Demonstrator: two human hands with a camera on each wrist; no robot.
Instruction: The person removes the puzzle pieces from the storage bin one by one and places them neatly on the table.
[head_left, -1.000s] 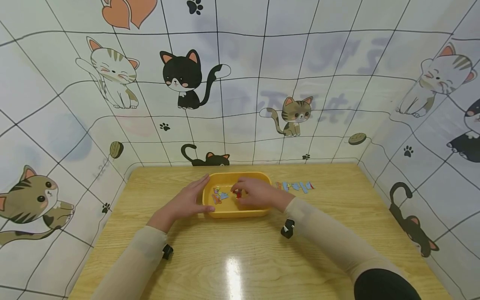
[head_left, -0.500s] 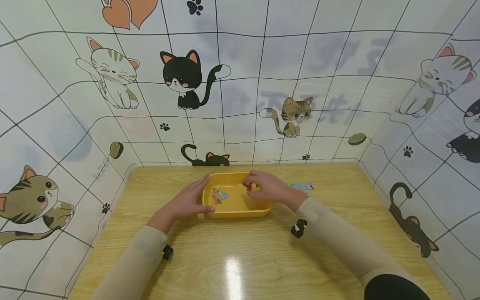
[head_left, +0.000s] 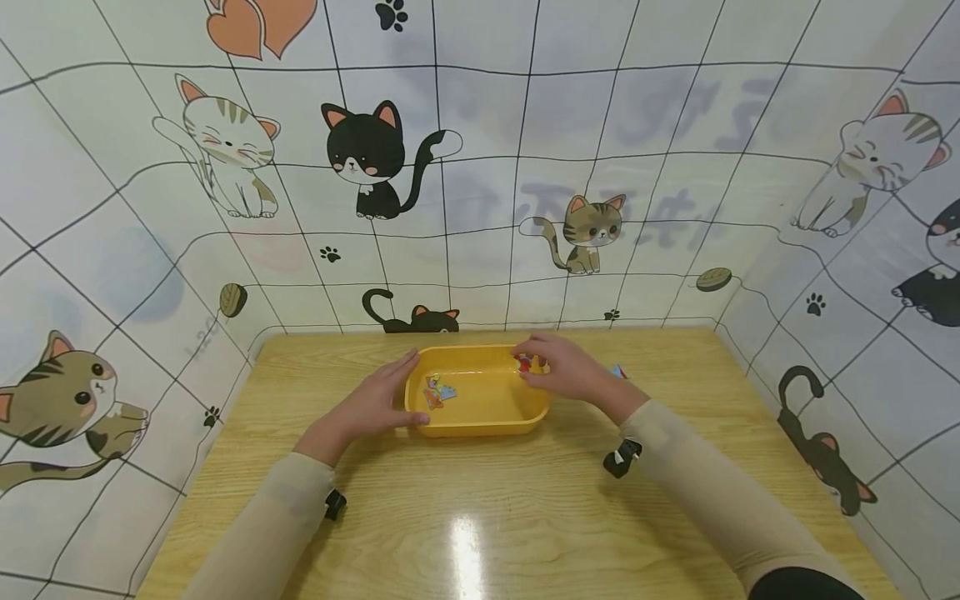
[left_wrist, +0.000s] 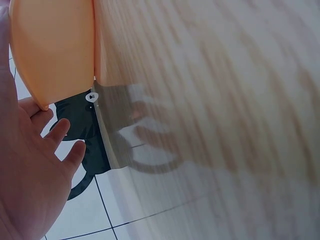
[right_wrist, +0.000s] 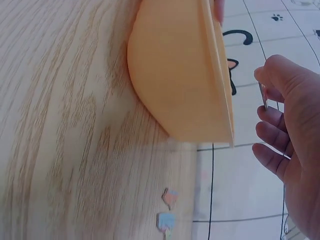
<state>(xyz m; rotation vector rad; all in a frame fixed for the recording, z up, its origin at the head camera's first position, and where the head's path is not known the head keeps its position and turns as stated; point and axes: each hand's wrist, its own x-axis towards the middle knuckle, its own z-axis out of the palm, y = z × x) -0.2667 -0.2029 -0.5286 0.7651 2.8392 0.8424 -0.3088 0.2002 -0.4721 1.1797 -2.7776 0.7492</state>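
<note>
We see the left hand (head_left: 372, 401) spread along the left end of a yellow, rounded rectangular plastic tray (head_left: 480, 430), touching it, while the right hand (head_left: 564, 368) pinches a thin, flat, partly red piece (head_left: 523, 363) above the tray's far right corner. Toward the tray's left end, inside, we find a cluster of flat orange, yellow and light-blue pieces (head_left: 447, 392). On the wood-grained tabletop (head_left: 420, 500), we make out 2 small pink-and-blue pieces (right_wrist: 165, 220) beyond the tray's right end.
</note>
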